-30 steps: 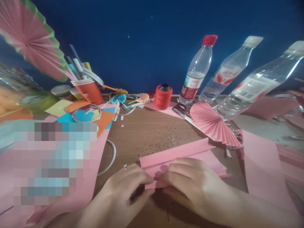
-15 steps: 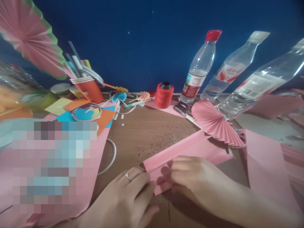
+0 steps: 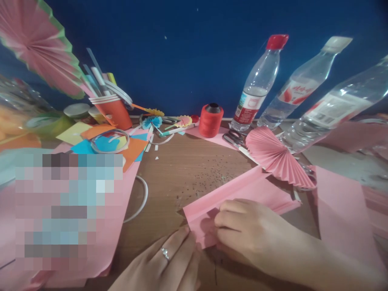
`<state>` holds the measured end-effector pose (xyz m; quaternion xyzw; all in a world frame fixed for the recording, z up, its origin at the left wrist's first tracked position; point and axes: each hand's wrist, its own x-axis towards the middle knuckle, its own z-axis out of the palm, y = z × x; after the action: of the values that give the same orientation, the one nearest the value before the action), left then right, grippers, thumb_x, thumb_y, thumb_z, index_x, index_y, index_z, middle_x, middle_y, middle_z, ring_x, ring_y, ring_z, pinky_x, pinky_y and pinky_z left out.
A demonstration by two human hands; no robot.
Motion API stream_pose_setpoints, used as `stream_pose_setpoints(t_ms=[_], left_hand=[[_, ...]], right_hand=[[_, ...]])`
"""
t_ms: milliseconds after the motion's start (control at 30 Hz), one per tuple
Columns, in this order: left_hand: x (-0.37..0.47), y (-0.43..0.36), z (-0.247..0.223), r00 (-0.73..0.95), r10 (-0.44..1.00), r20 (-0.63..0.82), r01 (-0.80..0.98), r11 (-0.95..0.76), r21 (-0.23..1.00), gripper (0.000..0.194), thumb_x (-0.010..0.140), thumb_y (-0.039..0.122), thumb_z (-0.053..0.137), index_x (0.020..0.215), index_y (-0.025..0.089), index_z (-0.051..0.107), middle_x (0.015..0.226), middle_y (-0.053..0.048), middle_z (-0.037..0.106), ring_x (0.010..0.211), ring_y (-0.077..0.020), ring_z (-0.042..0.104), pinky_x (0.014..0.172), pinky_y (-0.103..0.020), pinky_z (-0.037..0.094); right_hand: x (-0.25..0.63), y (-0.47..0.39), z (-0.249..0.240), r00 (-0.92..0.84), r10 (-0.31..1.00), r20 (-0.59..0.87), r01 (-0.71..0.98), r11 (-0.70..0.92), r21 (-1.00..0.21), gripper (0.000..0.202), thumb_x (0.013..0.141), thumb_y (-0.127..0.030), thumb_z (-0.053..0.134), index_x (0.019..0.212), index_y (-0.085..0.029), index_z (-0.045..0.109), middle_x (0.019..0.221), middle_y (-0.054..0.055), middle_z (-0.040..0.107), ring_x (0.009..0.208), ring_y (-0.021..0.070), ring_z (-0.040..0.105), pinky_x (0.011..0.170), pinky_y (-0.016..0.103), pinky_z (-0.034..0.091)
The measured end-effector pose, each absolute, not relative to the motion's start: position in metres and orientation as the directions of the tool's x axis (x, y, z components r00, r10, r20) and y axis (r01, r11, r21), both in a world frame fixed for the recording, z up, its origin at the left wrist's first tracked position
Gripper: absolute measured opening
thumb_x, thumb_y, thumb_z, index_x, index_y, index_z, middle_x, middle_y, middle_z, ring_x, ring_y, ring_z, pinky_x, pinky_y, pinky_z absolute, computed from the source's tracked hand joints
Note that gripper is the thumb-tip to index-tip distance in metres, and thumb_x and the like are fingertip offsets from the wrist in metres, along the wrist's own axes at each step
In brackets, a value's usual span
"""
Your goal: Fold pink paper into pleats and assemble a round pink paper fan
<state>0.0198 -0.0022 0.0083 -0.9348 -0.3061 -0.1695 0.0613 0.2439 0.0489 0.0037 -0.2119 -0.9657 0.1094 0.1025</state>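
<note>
A strip of pink paper (image 3: 242,194) with lengthwise creases lies at a slant on the brown table. My right hand (image 3: 245,230) is closed at its near edge, fingers curled and pinching the paper; the thumb is hidden beneath. At the lower left corner of the paper, my left hand (image 3: 169,262), wearing a ring, lies with fingers stretched out, fingertips touching the edge. A pleated pink paper fan (image 3: 275,157) rests just beyond the strip's far right end, partly over scissors (image 3: 235,139).
Three plastic bottles, one a red-capped bottle (image 3: 257,85), stand at the back right. Near the wall are a red thread spool (image 3: 211,120) and an orange cup (image 3: 112,113) of pens. Pink sheets (image 3: 342,214) lie at the right. A white ring (image 3: 144,198) is left of my hands.
My left hand has moved down slightly and its fingers have straightened along the paper's corner. My right fingers have curled in more over the paper. The view has shifted a little.
</note>
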Motion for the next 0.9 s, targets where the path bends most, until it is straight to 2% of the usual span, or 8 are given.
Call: stream_pose_setpoints(t_ms=[133, 233, 467, 667, 833, 900], left_hand=[[0.021, -0.005, 0.001, 0.764, 0.545, 0.345, 0.604, -0.793, -0.085, 0.026, 0.085, 0.017, 0.04, 0.097, 0.014, 0.063, 0.097, -0.006, 0.07, 0.09, -0.0164, 0.063, 0.082, -0.024, 0.05], [0.021, -0.01, -0.004, 0.725, 0.578, 0.374, 0.65, -0.753, -0.096, 0.022, 0.083, 0.016, 0.045, 0.096, 0.014, 0.063, 0.098, -0.005, 0.069, 0.094, -0.0162, 0.061, 0.086, -0.024, 0.046], [0.023, -0.013, -0.007, 0.704, 0.603, 0.375, 0.666, -0.744, -0.054, 0.024, 0.082, 0.013, 0.042, 0.095, 0.014, 0.062, 0.097, -0.005, 0.069, 0.092, -0.0156, 0.061, 0.084, -0.024, 0.047], [0.023, -0.01, -0.005, 0.689, 0.667, 0.283, 0.689, -0.724, 0.026, 0.028, 0.081, 0.013, 0.039, 0.1, 0.014, 0.061, 0.1, -0.007, 0.068, 0.091, -0.0165, 0.061, 0.078, -0.024, 0.05], [0.024, -0.011, -0.004, 0.666, 0.72, 0.195, 0.71, -0.692, 0.127, 0.034, 0.077, 0.014, 0.041, 0.106, 0.017, 0.058, 0.103, -0.006, 0.066, 0.081, -0.0157, 0.063, 0.07, -0.023, 0.052], [0.024, -0.012, -0.002, 0.661, 0.718, 0.218, 0.714, -0.691, 0.113, 0.032, 0.078, 0.014, 0.041, 0.104, 0.018, 0.059, 0.102, -0.005, 0.066, 0.083, -0.0157, 0.062, 0.071, -0.023, 0.052]], right_hand=[[0.244, 0.05, 0.008, -0.887, 0.439, 0.144, 0.393, 0.881, -0.264, 0.022, 0.087, -0.011, 0.041, 0.075, -0.017, 0.058, 0.07, 0.003, 0.056, 0.065, 0.0147, 0.045, 0.056, 0.028, 0.035], [0.245, 0.051, 0.011, -0.889, 0.428, 0.162, 0.377, 0.886, -0.271, 0.024, 0.09, -0.012, 0.037, 0.083, -0.018, 0.059, 0.075, 0.003, 0.059, 0.07, 0.0143, 0.047, 0.061, 0.027, 0.037], [0.249, 0.052, 0.009, -0.906, 0.393, 0.154, 0.35, 0.904, -0.246, 0.025, 0.09, -0.014, 0.038, 0.078, -0.017, 0.06, 0.077, 0.004, 0.061, 0.073, 0.014, 0.049, 0.062, 0.025, 0.037], [0.248, 0.055, 0.009, -0.914, 0.393, 0.101, 0.363, 0.902, -0.234, 0.021, 0.089, -0.012, 0.041, 0.077, -0.017, 0.058, 0.075, 0.002, 0.06, 0.068, 0.0138, 0.046, 0.057, 0.025, 0.035], [0.247, 0.057, 0.009, -0.917, 0.386, 0.095, 0.352, 0.899, -0.259, 0.02, 0.09, -0.013, 0.041, 0.084, -0.017, 0.059, 0.079, 0.002, 0.06, 0.071, 0.0138, 0.045, 0.059, 0.025, 0.036], [0.247, 0.058, 0.009, -0.918, 0.386, 0.092, 0.349, 0.895, -0.277, 0.02, 0.091, -0.013, 0.04, 0.086, -0.017, 0.059, 0.079, 0.001, 0.06, 0.07, 0.0137, 0.044, 0.059, 0.026, 0.036]])
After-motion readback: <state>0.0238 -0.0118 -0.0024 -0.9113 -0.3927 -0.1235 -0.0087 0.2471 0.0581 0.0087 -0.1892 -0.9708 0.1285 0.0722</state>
